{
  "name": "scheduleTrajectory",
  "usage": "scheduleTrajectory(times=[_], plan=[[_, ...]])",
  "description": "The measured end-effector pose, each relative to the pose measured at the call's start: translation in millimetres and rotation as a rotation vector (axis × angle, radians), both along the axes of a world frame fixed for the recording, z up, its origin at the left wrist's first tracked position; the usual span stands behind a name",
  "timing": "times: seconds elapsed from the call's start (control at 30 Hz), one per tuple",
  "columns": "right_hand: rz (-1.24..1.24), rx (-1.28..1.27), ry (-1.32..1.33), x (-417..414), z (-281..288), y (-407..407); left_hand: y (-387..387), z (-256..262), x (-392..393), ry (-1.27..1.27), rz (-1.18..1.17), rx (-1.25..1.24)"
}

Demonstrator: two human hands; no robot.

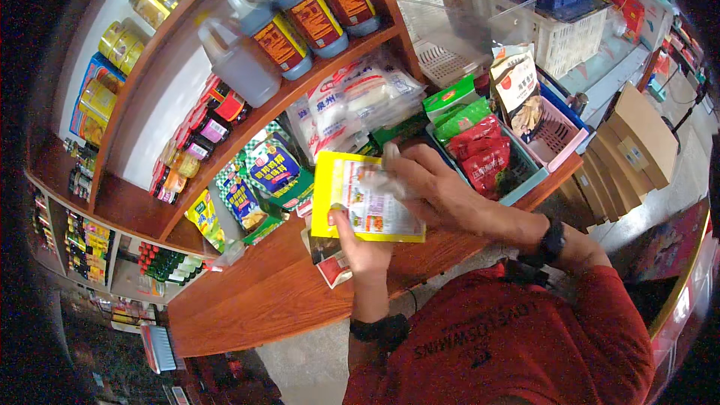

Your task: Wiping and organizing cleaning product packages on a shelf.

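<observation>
My left hand [360, 247] holds a flat yellow packet [332, 185], its thumb pressed on the printed face. The packet is tilted up above the wooden counter, and its face bears pictures and small writing. Over its right part is my right hand [436, 183], blurred, with its fingers closed around a crumpled whitish piece [388, 177] that looks like a cloth. That piece touches or nearly touches the packet; I cannot tell which. Partly hidden behind my left hand, a dark packet with a red and white end [336, 271] lies on the counter [253, 298].
Blue-green seasoning boxes [273, 166] and white plastic bags [337, 107] fill the lower shelf. Large jugs [312, 14] and small jars [199, 140] stand above. Right of my hands, a teal basket [526, 185] holds red packets [481, 152], beside a pink basket [562, 143] and cardboard boxes [641, 140].
</observation>
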State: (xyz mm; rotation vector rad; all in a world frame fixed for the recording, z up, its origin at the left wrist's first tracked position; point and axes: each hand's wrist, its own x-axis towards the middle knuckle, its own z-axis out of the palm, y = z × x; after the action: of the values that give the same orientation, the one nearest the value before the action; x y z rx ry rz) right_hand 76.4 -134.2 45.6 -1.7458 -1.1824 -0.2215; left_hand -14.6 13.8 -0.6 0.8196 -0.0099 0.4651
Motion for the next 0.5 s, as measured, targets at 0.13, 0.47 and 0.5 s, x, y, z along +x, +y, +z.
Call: scheduleTrajectory(times=[0.13,0.47,0.5], plan=[[-0.063,-0.009,-0.412,-2,-32,22,-19,8,5,0.007,-0.025,-0.154],[0.092,-0.087,-0.407,-17,-20,23,-3,-38,-5,0.223,-0.16,-0.155],[0.031,-0.082,-0.396,-12,-22,29,-9,-31,-6,0.254,-0.166,-0.14]])
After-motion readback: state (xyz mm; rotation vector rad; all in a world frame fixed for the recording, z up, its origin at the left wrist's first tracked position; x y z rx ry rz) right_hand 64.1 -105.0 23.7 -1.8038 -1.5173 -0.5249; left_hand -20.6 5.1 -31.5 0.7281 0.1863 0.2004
